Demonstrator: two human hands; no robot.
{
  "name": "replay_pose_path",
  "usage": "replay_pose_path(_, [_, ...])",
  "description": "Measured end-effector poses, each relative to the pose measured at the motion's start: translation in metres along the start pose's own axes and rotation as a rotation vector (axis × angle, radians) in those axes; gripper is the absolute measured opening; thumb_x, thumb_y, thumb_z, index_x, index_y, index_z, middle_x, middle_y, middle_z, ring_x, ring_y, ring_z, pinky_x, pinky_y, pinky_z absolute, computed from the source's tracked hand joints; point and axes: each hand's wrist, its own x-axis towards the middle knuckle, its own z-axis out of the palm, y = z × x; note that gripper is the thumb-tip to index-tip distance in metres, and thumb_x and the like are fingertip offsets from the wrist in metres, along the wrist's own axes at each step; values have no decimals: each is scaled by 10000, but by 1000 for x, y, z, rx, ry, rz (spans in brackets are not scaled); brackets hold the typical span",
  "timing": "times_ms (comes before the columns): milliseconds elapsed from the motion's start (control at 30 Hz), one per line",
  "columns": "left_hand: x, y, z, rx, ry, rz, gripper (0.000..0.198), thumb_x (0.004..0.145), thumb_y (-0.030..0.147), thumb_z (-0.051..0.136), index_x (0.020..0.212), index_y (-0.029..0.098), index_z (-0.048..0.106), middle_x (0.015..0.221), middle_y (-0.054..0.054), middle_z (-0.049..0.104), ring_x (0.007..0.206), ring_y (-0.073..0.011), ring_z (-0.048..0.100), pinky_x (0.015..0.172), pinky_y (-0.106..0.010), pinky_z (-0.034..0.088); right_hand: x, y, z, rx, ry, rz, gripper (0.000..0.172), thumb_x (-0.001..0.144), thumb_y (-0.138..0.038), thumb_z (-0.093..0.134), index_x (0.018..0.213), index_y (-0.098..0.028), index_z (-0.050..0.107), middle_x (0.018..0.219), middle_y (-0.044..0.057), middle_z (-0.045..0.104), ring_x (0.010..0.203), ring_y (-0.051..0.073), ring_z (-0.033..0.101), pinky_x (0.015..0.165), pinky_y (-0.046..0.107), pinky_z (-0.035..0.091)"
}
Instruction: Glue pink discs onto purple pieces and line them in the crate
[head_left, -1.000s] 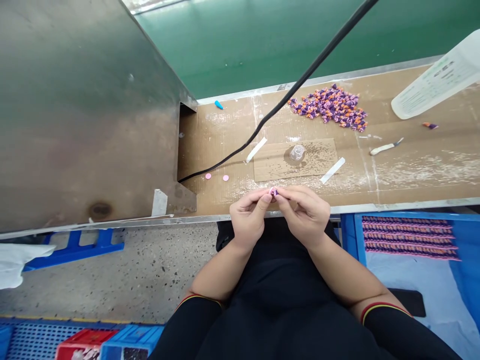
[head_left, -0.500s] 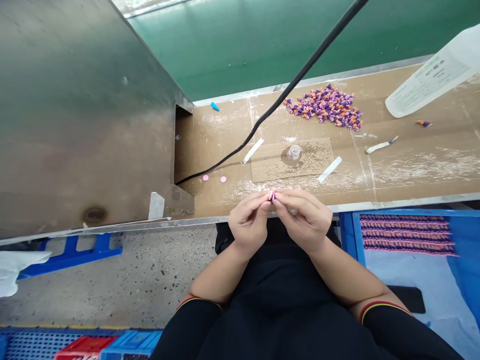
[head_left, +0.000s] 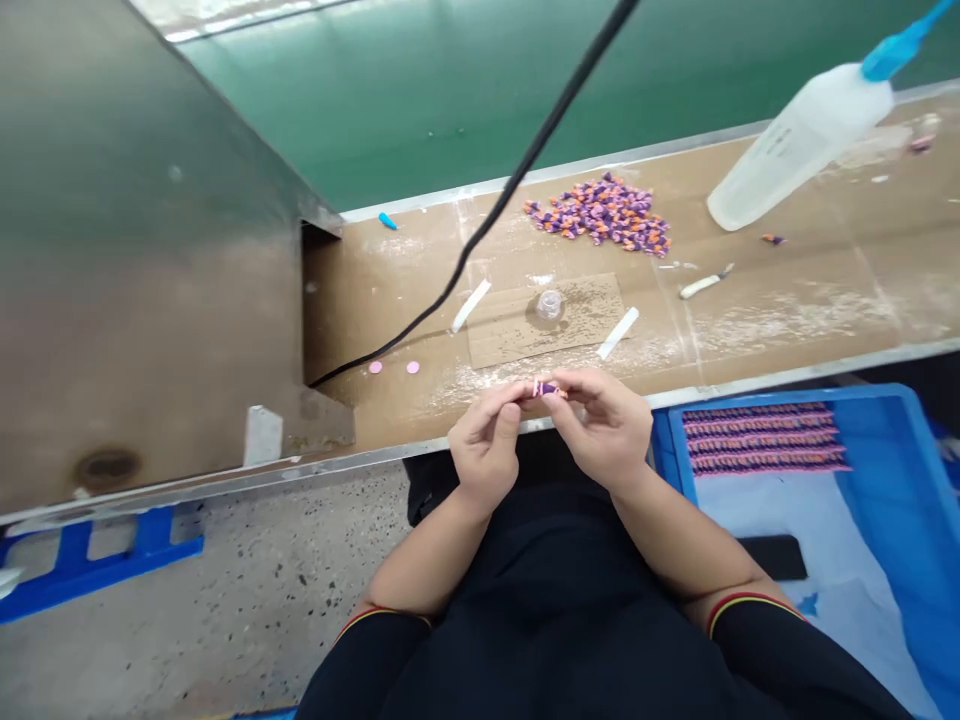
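Note:
A small purple piece with pink bands (head_left: 546, 389) is pinched at its ends between the fingertips of my left hand (head_left: 486, 445) and my right hand (head_left: 604, 430). Both hands hover just above the near edge of the cardboard-covered workbench (head_left: 780, 330). The fingers hide part of the piece. Farther away, a heap of several purple and orange pieces (head_left: 600, 212) lies on the bench. Nearer my hands are a small clear plastic cup (head_left: 549, 305) on a cardboard sheet (head_left: 544, 335) and several pink discs (head_left: 394, 367).
A white squeeze bottle with a blue nozzle (head_left: 799, 145) lies at the far right, near a small craft knife (head_left: 705, 283). A grey metal panel (head_left: 135, 250) rises on the left. A blue tray (head_left: 877, 400) holding striped rows (head_left: 765, 438) sits at lower right.
The whole view has swung left, bringing the bottle's blue nozzle and more of the blue tray into sight. The pinched piece now lies more sideways between my fingertips.

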Motion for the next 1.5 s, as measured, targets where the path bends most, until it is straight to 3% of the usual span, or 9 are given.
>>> replay_pose_path(133, [5, -13, 21, -96, -92, -106, 211, 1027, 396, 714, 1092, 254, 856, 1011, -84, 830, 862, -178, 777, 775, -298, 662, -2, 23, -57, -3, 141, 200, 107, 951, -295, 800, 1042, -238, 791, 977, 28, 828, 857, 167, 808, 777, 275, 672])
replay_pose_path(367, [25, -18, 41, 82, -266, -15, 159, 991, 319, 729, 974, 235, 863, 946, -68, 817, 797, -178, 752, 660, -284, 635, -42, 71, -265, -237, 787, 322, 363, 861, -521, 810, 992, -256, 599, 947, 0, 792, 949, 173, 822, 798, 281, 646])
replay_pose_path(467, [33, -19, 44, 154, -263, 78, 135, 966, 281, 746, 933, 222, 863, 897, -62, 821, 755, -183, 752, 619, -286, 619, -82, 76, -318, -433, 750, 512, 446, 891, -658, 720, 940, -261, 521, 818, -21, 751, 743, 149, 796, 721, 274, 644])
replay_pose_path(533, [35, -23, 47, 182, -246, 128, 118, 941, 266, 765, 905, 206, 860, 874, -63, 821, 722, -184, 747, 595, -291, 604, -110, 81, -322, -495, 608, 646, 461, 908, -694, 694, 887, -264, 529, 689, -41, 696, 594, 133, 735, 637, 249, 619])
replay_pose_path(667, [37, -30, 55, 246, -210, 143, 102, 873, 273, 799, 876, 184, 850, 851, -67, 816, 664, -184, 721, 579, -315, 586, -160, 92, -283, -488, 328, 892, 322, 938, -517, 735, 802, -243, 637, 570, -41, 655, 497, 124, 664, 552, 219, 563])
replay_pose_path(800, [37, -26, 66, 307, -160, 92, 115, 768, 309, 805, 827, 217, 842, 795, -47, 798, 590, -196, 674, 572, -365, 547, -185, 99, -249, -491, 101, 1120, 47, 889, -193, 715, 843, -196, 722, 670, -20, 735, 555, 137, 680, 654, 263, 595])
replay_pose_path(900, [39, -21, 78, 340, -126, 38, 131, 702, 303, 791, 805, 246, 848, 754, -34, 781, 564, -199, 653, 586, -378, 514, -188, 104, -240, -494, -16, 1225, 100, 891, -115, 680, 897, -187, 748, 739, -5, 763, 645, 145, 713, 742, 266, 592])
replay_pose_path(1200, [43, -13, 110, 386, -54, -5, 178, 567, 395, 738, 640, 234, 765, 623, -31, 686, 518, -203, 598, 521, -369, 468, -178, 110, -233, -565, -211, 1311, 130, 944, -137, 677, 968, -203, 787, 876, 42, 803, 858, 194, 748, 899, 294, 557])
replay_pose_path(1500, [45, -15, 104, 353, -38, 23, 181, 550, 377, 754, 633, 218, 775, 601, -31, 688, 471, -183, 582, 482, -338, 454, -175, 107, -231, -660, -278, 1276, 185, 1035, -197, 603, 1062, -206, 786, 1037, 93, 827, 1003, 242, 764, 928, 313, 540])
